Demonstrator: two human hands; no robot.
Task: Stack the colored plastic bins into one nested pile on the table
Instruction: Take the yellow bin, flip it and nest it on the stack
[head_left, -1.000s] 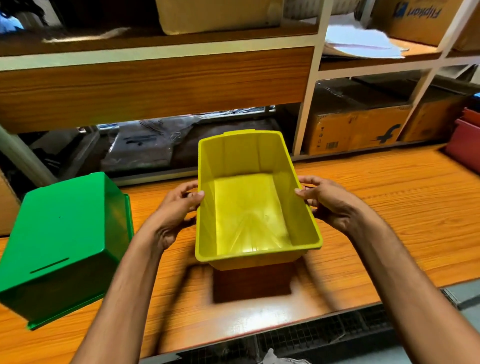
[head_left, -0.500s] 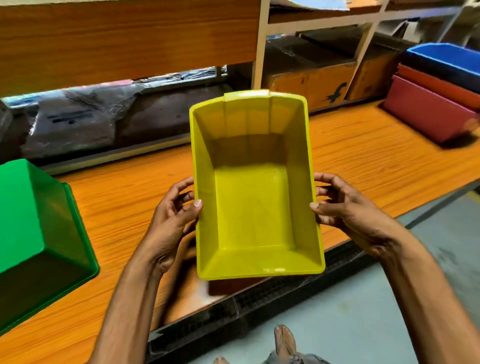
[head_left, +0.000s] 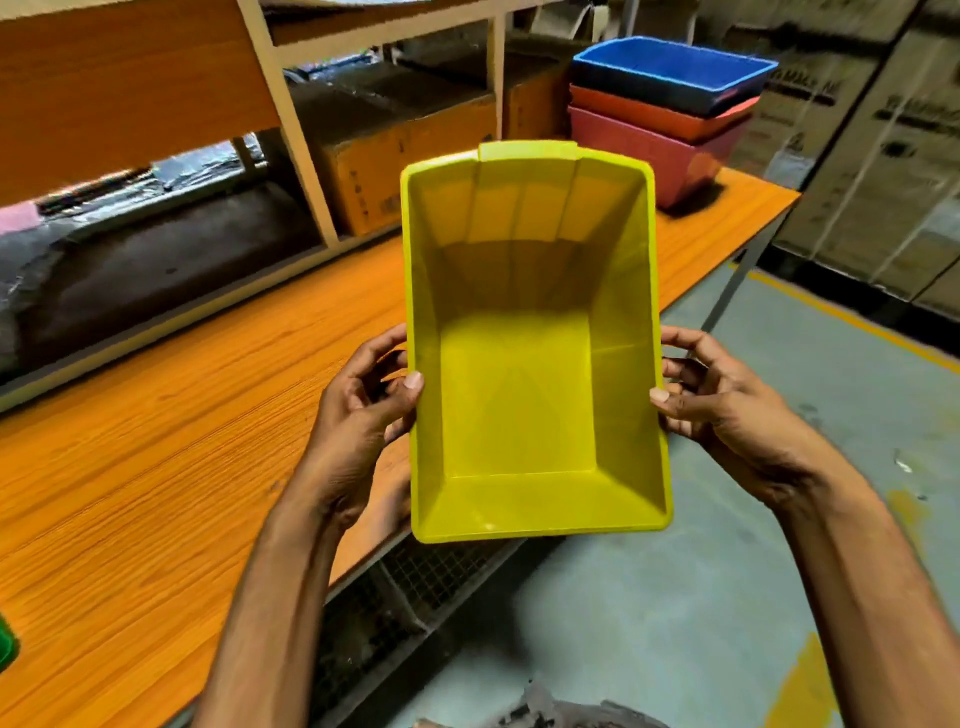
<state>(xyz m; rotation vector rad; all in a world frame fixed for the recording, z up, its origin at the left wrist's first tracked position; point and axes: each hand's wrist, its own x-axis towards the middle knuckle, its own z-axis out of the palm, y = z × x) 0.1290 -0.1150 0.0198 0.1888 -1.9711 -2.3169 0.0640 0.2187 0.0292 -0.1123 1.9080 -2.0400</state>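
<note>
- Yellow bin (head_left: 524, 395) is held in the air, open side facing the camera, over the near edge of the tabletop (head_left: 156, 467).
- Left hand (head_left: 358, 415) grips the bin's left wall, thumb over the rim and fingers curled behind.
- Right hand (head_left: 727, 410) grips the right wall the same way.
- At the far right end of the tabletop is a nested pile: blue bin (head_left: 670, 67) in orange bin (head_left: 649, 117) in pink bin (head_left: 634, 150), well apart from the yellow bin.
- Green sliver (head_left: 6, 647) at the left frame edge is possibly another bin; too little shows.
</note>
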